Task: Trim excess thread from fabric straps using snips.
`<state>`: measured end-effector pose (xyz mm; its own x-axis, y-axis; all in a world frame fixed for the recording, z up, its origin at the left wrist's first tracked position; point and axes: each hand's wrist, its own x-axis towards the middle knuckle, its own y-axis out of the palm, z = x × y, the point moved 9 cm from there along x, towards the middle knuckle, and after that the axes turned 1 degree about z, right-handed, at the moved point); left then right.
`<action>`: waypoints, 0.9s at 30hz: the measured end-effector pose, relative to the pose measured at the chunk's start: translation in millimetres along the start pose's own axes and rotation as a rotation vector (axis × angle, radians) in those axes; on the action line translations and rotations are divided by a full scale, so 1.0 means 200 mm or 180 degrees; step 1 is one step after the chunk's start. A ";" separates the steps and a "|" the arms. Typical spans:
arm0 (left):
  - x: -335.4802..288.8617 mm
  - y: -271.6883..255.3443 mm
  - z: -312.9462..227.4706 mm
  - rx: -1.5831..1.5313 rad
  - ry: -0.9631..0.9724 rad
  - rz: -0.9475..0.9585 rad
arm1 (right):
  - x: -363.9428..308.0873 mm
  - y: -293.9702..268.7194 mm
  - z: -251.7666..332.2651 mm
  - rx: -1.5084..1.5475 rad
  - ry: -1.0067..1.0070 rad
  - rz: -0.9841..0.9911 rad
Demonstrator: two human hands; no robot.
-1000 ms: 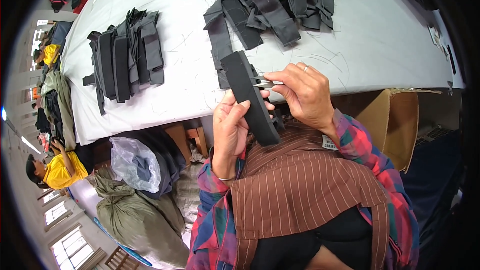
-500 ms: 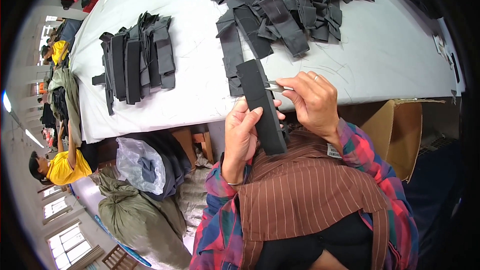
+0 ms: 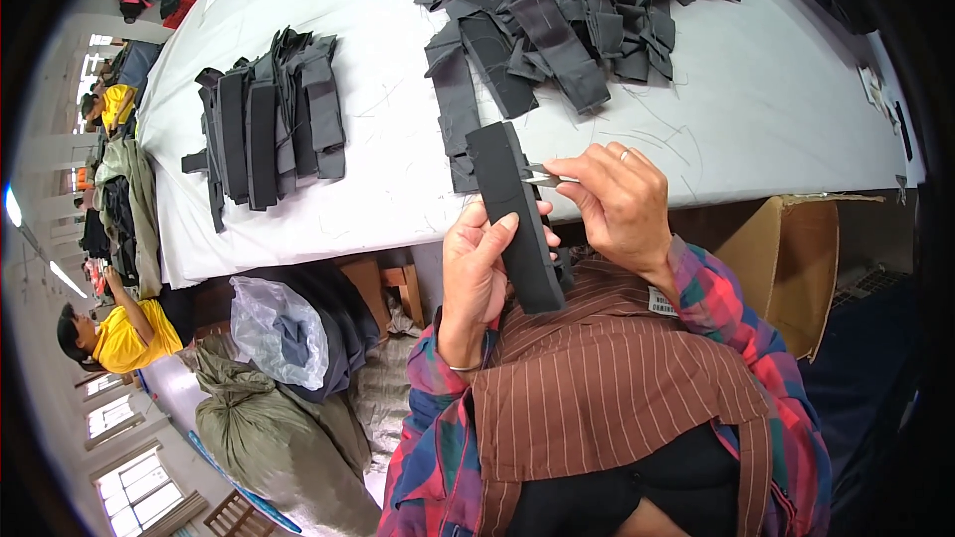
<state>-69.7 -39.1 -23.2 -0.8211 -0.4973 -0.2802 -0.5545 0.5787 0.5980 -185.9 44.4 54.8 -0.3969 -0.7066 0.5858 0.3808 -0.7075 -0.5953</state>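
My left hand (image 3: 479,264) is closed around a dark fabric strip (image 3: 514,224), the thumb pressed on its front face and fingertips showing past its right edge. The strip leans, its upper end toward the table. In my right hand (image 3: 622,204), pinched between thumb and fingers, is a small pair of metal thread snips (image 3: 542,177). Their pale tips reach the strip's right edge; whether they touch thread cannot be made out. Just beyond the strip, another dark strip (image 3: 456,104) lies on the table below a large loose heap of strips (image 3: 557,30).
A neater stack of dark strips (image 3: 274,119) lies on the white table (image 3: 388,159) at left. Below the table stand a cardboard box (image 3: 796,268) on the right and a clear plastic bag (image 3: 269,328) beside a green sack (image 3: 269,438) on the left. People in yellow work far left.
The snips' tips look further apart than before, and my right hand has shifted slightly. The strip stays in my left hand, barely moved.
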 end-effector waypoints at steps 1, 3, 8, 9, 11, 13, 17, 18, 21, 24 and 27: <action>0.00 0.00 0.00 -0.0016 -0.0012 0.0023 | 0.00 0.01 0.00 -0.0003 0.0003 0.0000; 0.00 0.01 0.01 -0.0032 -0.0022 0.0046 | -0.01 0.00 -0.01 0.0019 0.0024 -0.0068; 0.00 -0.01 0.02 0.0021 -0.0089 0.0053 | -0.01 -0.01 0.02 -0.0158 -0.0045 0.0029; 0.00 -0.01 0.02 0.0019 -0.0083 0.0056 | -0.01 0.00 0.02 -0.0171 -0.0060 0.0059; 0.00 0.00 0.01 0.0067 -0.0068 0.0005 | 0.00 -0.01 0.02 -0.0034 0.0013 0.0044; 0.00 0.00 0.01 0.0172 -0.0009 -0.0032 | 0.00 -0.01 0.01 0.0106 0.0090 0.0031; 0.01 -0.01 0.01 0.0346 0.0051 -0.0140 | 0.00 0.04 -0.03 0.0545 0.0369 0.0134; 0.00 0.00 0.01 0.0350 0.0053 -0.0141 | 0.00 0.06 -0.02 0.0479 0.0370 0.0257; 0.00 0.00 0.00 0.0397 0.0132 -0.0221 | 0.00 0.08 0.01 0.0405 0.0255 0.0312; -0.01 0.00 0.02 0.0595 0.0049 -0.0070 | 0.01 0.09 0.05 0.0236 0.0082 0.0240; -0.01 -0.05 0.02 0.0757 0.0174 -0.0232 | 0.00 0.10 0.08 0.0026 0.0028 0.0253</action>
<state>-64.3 -41.0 -31.7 -0.7728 -0.5738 -0.2712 -0.6335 0.6726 0.3825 -165.1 29.3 51.3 -0.3725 -0.7604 0.5321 0.4183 -0.6494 -0.6351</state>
